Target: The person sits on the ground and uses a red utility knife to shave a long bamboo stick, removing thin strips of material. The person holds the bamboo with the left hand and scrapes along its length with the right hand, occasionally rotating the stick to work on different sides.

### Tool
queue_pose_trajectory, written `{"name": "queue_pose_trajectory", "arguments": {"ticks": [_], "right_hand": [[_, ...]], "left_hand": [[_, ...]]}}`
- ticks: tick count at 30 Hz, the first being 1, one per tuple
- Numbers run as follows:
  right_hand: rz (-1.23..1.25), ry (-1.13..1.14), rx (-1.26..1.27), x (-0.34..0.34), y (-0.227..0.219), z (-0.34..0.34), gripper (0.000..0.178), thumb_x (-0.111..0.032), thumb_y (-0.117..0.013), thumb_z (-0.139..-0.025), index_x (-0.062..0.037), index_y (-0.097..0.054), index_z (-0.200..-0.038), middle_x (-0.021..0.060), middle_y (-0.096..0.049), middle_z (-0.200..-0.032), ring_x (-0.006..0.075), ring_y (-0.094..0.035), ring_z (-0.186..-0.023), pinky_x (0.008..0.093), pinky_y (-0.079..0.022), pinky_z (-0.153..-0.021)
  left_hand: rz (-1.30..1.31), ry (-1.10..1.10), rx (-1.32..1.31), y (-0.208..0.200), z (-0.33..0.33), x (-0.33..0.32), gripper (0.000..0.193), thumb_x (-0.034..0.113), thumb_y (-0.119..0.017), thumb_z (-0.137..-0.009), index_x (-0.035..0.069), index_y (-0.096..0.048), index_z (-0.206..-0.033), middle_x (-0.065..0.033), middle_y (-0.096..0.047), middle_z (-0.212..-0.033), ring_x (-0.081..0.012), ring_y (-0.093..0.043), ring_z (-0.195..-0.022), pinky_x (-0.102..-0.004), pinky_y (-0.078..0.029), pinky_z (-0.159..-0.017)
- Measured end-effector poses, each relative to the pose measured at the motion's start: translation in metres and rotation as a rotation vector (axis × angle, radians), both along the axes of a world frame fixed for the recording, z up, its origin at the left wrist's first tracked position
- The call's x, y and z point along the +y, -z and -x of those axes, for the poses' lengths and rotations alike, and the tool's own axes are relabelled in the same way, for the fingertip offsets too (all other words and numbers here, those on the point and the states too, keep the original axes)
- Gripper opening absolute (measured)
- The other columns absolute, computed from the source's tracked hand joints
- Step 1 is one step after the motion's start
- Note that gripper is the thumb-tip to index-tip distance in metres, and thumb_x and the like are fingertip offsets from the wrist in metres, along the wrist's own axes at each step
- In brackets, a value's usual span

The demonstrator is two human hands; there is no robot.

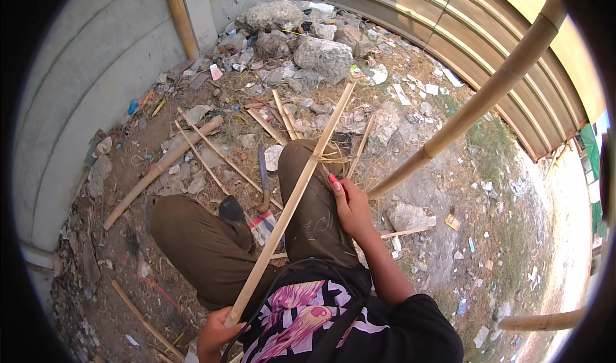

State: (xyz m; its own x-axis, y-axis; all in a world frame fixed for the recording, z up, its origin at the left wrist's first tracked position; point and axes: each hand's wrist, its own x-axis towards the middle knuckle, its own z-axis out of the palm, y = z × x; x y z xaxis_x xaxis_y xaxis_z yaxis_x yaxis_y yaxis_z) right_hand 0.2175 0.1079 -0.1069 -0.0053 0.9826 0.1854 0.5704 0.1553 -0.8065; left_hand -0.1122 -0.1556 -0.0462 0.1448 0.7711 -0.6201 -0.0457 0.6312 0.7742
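Observation:
A long, pale split-bamboo strip [287,215] runs slantwise across my lap, over my right thigh. Its near end is in my left hand [217,331], whose fingers are wrapped round it beside my hip. My right hand [353,210] is closed on a red-handled knife [332,177], most of which is hidden by the fingers. The thin blade points up to the strip, just beyond my right knee. Curled shavings [330,155] hang from the strip there, and bits of fibre lie on my trousers.
A bamboo pole [443,132] slants up on the right. On the ground lie a dark-bladed chopping knife [264,177], a thick bamboo length [160,165] and several thin strips [202,158]. Rocks [324,58] and litter spread toward a concrete wall [102,61] and corrugated sheeting [475,49].

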Motion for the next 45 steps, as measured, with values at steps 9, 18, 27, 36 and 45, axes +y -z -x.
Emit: {"name": "queue_pose_trajectory", "arguments": {"ticks": [9, 18, 27, 36, 45], "right_hand": [[-0.269, -0.147, -0.121, -0.018, -0.014, 0.013, 0.028, -0.032, -0.064, -0.096, -0.0039, -0.065, -0.097, 0.0163, -0.065, -0.079, 0.0344, -0.065, -0.069, 0.0415, -0.049, -0.061], [-0.162, -0.129, -0.231, -0.004, -0.023, 0.024, 0.028, -0.036, -0.067, -0.093, -0.0082, -0.068, -0.09, 0.0125, -0.065, -0.072, 0.0325, -0.065, -0.061, 0.0422, -0.048, -0.054], [-0.114, -0.037, -0.199, 0.01, -0.017, 0.044, 0.029, -0.034, -0.07, -0.092, -0.0059, -0.067, -0.088, 0.015, -0.064, -0.067, 0.0347, -0.064, -0.059, 0.0418, -0.048, -0.054], [0.032, 0.242, 0.008, 0.048, 0.031, 0.031, 0.033, -0.033, -0.061, -0.099, -0.002, -0.065, -0.088, 0.0196, -0.061, -0.066, 0.0315, -0.058, -0.054, 0.039, -0.044, -0.054], [-0.078, 0.008, 0.174, 0.019, 0.034, 0.024, 0.037, -0.035, -0.05, -0.105, -0.0022, -0.062, -0.092, 0.0181, -0.06, -0.069, 0.037, -0.061, -0.061, 0.0418, -0.045, -0.057]], "left_hand": [[0.08, -0.107, 0.029, 0.01, -0.006, 0.003, 0.034, 0.036, -0.065, -0.099, 0.004, -0.061, -0.087, 0.0099, -0.045, -0.064, -0.0003, -0.037, -0.058, -0.0219, -0.028, -0.051], [0.127, -0.061, -0.04, 0.019, 0.009, 0.002, 0.032, 0.032, -0.061, -0.101, 0.006, -0.059, -0.084, 0.0092, -0.046, -0.066, -0.0008, -0.037, -0.059, -0.022, -0.029, -0.052], [0.174, -0.035, -0.149, 0.016, 0.012, 0.01, 0.035, 0.037, -0.061, -0.101, 0.006, -0.06, -0.085, 0.0069, -0.051, -0.067, -0.0027, -0.042, -0.059, -0.0222, -0.035, -0.054], [0.16, 0.015, 0.023, 0.025, 0.011, 0.002, 0.035, 0.037, -0.061, -0.101, 0.003, -0.064, -0.09, 0.0029, -0.055, -0.064, -0.0037, -0.045, -0.054, -0.0218, -0.035, -0.05], [0.112, -0.086, -0.15, 0.029, 0.013, 0.002, 0.034, 0.035, -0.062, -0.1, 0.004, -0.063, -0.086, 0.0022, -0.055, -0.063, -0.0042, -0.045, -0.052, -0.0222, -0.033, -0.047]]}}
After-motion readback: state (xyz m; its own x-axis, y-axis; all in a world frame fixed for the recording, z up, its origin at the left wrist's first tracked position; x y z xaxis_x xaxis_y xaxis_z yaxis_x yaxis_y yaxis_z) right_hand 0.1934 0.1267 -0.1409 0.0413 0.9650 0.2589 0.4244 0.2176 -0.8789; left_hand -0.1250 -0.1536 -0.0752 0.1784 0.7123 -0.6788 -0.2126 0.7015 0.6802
